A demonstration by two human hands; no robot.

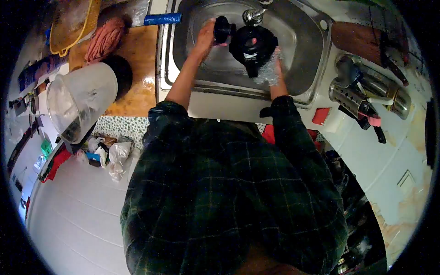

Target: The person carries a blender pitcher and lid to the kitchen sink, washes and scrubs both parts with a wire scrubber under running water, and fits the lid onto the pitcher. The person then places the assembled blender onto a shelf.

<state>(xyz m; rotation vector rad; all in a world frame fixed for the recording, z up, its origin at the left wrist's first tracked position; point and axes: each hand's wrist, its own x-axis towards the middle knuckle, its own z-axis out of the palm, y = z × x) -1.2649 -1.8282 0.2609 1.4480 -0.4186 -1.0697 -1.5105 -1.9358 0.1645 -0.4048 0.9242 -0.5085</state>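
My left hand is wrapped round a small black cylindrical part at the left side of the metal sink. Beneath the faucet, my right hand holds a round black lid-like part by its right edge. A clear, glittering patch that looks like splashing water covers much of my right hand and hides some fingers. The black part has an opening near its middle and a short piece pointing toward me. A little pink shows below the small black part.
Left of the sink, a wooden board bears a pink cloth and a clear container lying tilted. A blue roll touches the sink's left rim. Metal utensil holders and a knife are at the right.
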